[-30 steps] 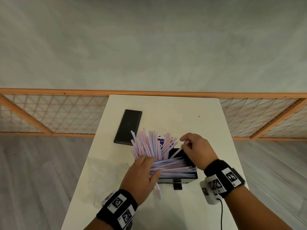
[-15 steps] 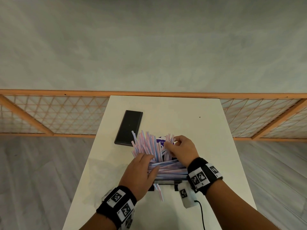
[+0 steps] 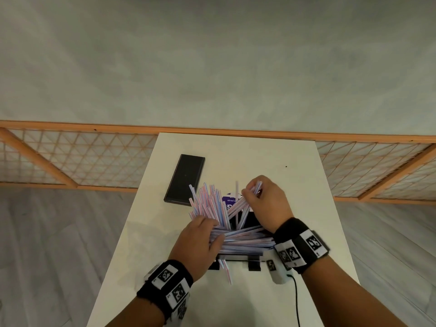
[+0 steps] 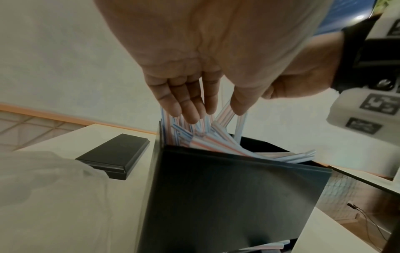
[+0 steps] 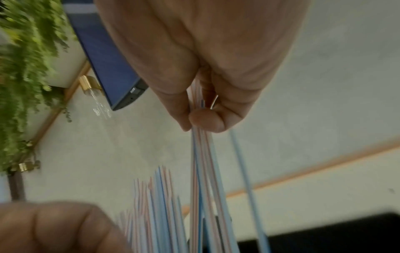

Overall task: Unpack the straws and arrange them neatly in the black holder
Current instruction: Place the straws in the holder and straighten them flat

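Right hand (image 3: 266,204) has lifted up and away from the low sideways pile it was pressing half a second ago; it now pinches a small bunch of straws (image 3: 238,206) at their upper ends, drawn steeply upright. Black holder (image 3: 250,221), covered then by that hand, shows its open interior again below it.

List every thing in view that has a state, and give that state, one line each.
Black holder: upright on the table, open-topped, partly filled.
Straws: messy; some upright, many lying across the holder.
Loose straw: on the table in front of the holder.
Left hand: fingers straight, pressing the straws.
Right hand: pinches a few straws, lifted.
Black lid: off, lying flat on the table.
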